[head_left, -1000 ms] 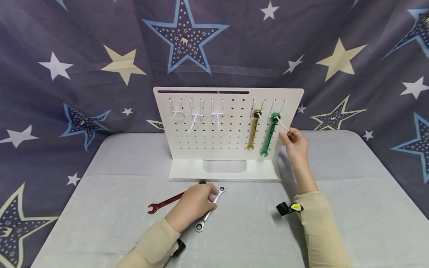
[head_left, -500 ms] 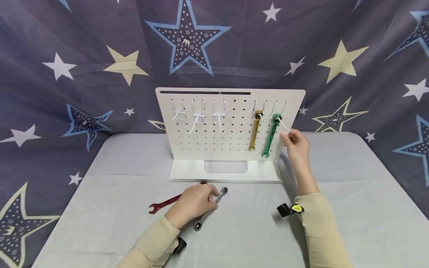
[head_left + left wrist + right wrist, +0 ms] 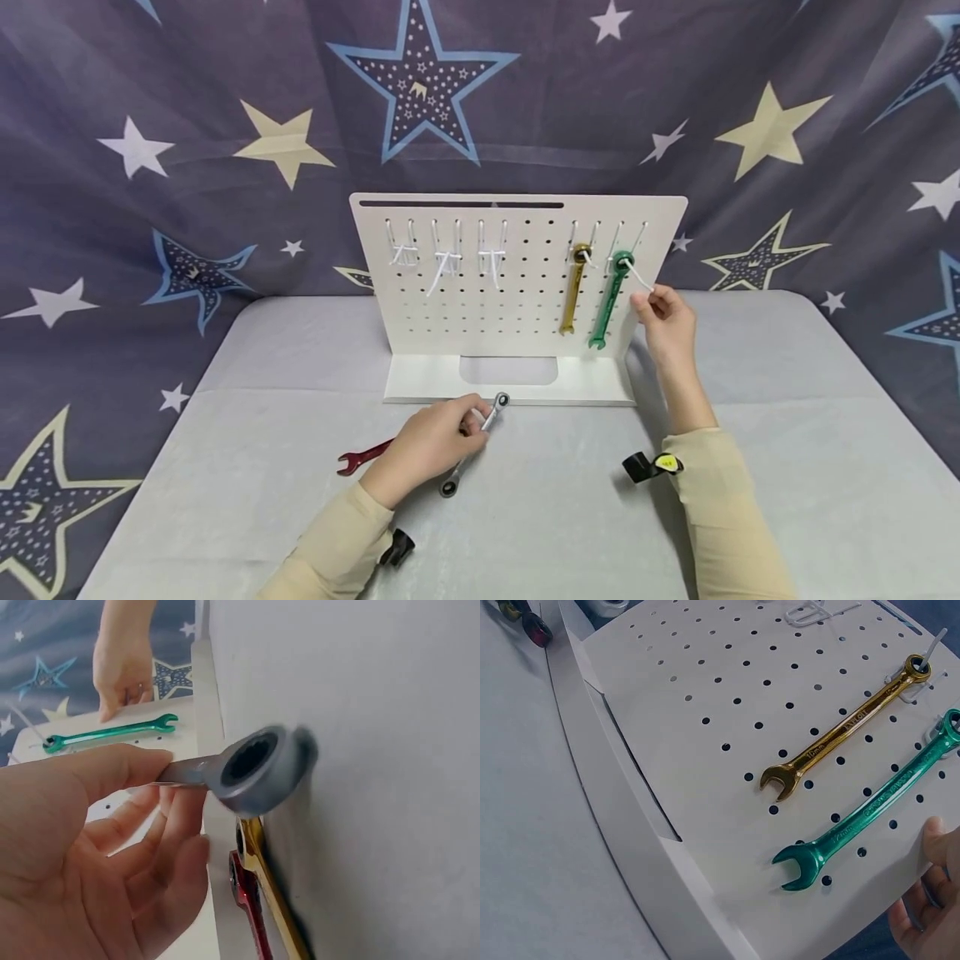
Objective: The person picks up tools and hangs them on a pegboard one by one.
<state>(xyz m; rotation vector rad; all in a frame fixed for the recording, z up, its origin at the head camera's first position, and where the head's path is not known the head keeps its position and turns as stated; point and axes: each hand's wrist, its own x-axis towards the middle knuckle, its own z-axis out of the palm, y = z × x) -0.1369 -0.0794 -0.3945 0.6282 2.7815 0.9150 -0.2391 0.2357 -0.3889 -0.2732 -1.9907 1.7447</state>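
Observation:
My left hand (image 3: 438, 437) pinches a silver double-ring wrench (image 3: 191, 771) between thumb and fingers. That wrench is tilted and held up off the table, one ring end close to the pegboard's base. Beside and under this hand lie a red wrench (image 3: 363, 457) and a gold wrench (image 3: 274, 900), the gold one hidden in the head view. My right hand (image 3: 669, 329) grips the right edge of the white pegboard (image 3: 480, 317), thumb in front and fingers behind. Just left of it, a green wrench (image 3: 870, 806) and another gold wrench (image 3: 847, 731) hang from hooks.
Three white hooks, among them the middle hook (image 3: 447, 262), carry nothing on the board's left half. The base lip (image 3: 420, 387) juts forward along the table. A star-printed cloth (image 3: 525, 100) hangs behind.
My left hand has raised the silver wrench and moved it a little toward the pegboard. My right hand has stayed at the board's edge.

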